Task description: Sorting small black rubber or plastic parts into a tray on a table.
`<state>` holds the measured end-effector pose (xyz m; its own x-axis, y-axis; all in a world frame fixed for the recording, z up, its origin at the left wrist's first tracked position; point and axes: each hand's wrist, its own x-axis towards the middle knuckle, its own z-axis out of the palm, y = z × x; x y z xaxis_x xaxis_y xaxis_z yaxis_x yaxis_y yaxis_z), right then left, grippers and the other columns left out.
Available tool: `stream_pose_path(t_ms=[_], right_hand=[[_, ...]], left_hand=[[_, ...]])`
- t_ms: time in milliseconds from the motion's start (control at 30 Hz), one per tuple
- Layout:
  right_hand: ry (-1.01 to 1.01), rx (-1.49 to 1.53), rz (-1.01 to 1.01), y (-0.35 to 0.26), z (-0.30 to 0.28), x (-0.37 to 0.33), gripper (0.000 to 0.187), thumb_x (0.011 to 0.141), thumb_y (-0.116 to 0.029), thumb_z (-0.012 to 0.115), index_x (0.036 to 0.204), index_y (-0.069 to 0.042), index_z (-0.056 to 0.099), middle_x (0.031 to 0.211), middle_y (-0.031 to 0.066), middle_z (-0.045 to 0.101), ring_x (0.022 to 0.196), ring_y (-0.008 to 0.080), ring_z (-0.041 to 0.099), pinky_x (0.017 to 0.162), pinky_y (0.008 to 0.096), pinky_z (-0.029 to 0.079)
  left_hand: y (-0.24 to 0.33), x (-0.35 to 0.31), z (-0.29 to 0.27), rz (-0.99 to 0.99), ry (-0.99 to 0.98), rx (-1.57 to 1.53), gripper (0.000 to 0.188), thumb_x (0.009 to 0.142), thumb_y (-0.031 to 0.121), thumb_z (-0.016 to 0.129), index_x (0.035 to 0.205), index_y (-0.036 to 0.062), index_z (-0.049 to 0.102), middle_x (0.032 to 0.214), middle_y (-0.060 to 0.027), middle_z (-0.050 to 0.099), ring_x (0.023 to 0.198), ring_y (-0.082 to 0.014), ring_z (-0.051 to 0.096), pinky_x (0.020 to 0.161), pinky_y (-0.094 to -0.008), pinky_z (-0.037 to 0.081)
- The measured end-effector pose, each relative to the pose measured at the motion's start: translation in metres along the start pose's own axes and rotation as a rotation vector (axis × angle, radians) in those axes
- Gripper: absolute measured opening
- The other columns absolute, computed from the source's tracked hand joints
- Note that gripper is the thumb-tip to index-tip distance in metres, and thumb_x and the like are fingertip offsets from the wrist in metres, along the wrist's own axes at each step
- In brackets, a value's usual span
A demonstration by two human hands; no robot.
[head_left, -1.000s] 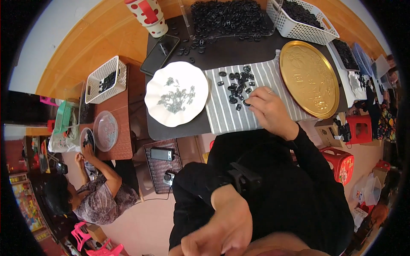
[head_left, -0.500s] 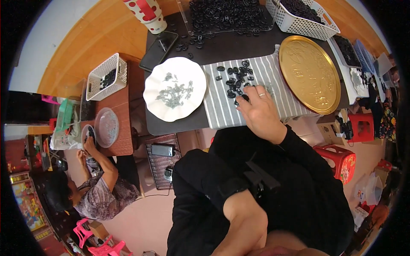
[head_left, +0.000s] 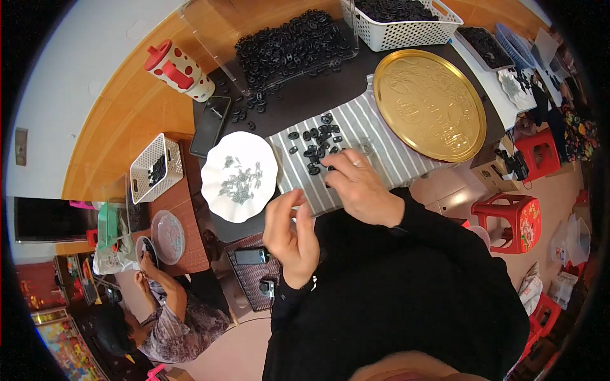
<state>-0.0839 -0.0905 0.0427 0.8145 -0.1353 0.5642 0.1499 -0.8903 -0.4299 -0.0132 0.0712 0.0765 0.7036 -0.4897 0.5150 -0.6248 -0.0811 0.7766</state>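
The dark tabletop (head_left: 298,105) carries a striped cloth (head_left: 397,155), where black pieces (head_left: 313,171) lie clustered. A gold tray (head_left: 429,105) overlaps the cloth's right side; a white plate (head_left: 251,143) sits at its left edge. Behind are a phone (head_left: 210,127), tumbler (head_left: 181,73), clear bin (head_left: 222,51) and white basket (head_left: 406,35).

Narrow gap between plate (head_left: 259,150) and pieces (head_left: 321,153)
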Motion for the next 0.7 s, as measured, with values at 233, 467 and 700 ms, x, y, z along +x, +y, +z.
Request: stream_pose_path(t_ms=[233,467,700], right_hand=[[0.208,-0.079,-0.198,0.001,-0.04,-0.028,0.028,0.065,-0.004,0.067,0.092,0.0,0.065,0.107,0.0141,0.061,0.086,0.029,0.058,0.071,0.038,0.05],[0.22,0.151,0.065,0.027,-0.048,-0.044,0.023,0.07,0.005,0.067,0.091,-0.002,0.064,0.095,0.014,0.06,0.079,0.0311,0.058,0.066,0.0381,0.048],[0.068,-0.204,0.268,0.045,-0.048,-0.028,0.006,0.075,-0.001,0.064,0.081,-0.001,0.063,0.083,0.013,0.055,0.081,0.032,0.057,0.068,0.0397,0.047]], left_hand=[[-0.024,-0.01,0.046,-0.611,-0.499,-1.018,0.025,0.099,0.01,0.055,0.118,-0.0034,0.062,0.094,-0.0112,0.068,0.071,-0.013,0.063,0.056,-0.022,0.048],[-0.033,-0.006,0.069,-0.59,-0.422,-0.985,0.015,0.091,-0.002,0.062,0.104,-0.0024,0.07,0.09,-0.0079,0.067,0.072,-0.012,0.063,0.057,-0.0212,0.048],[-0.027,0.008,0.083,-0.166,-0.318,-0.308,0.014,0.082,-0.008,0.064,0.095,-0.0034,0.068,0.083,-0.0107,0.063,0.07,-0.0191,0.059,0.063,-0.0279,0.047]])
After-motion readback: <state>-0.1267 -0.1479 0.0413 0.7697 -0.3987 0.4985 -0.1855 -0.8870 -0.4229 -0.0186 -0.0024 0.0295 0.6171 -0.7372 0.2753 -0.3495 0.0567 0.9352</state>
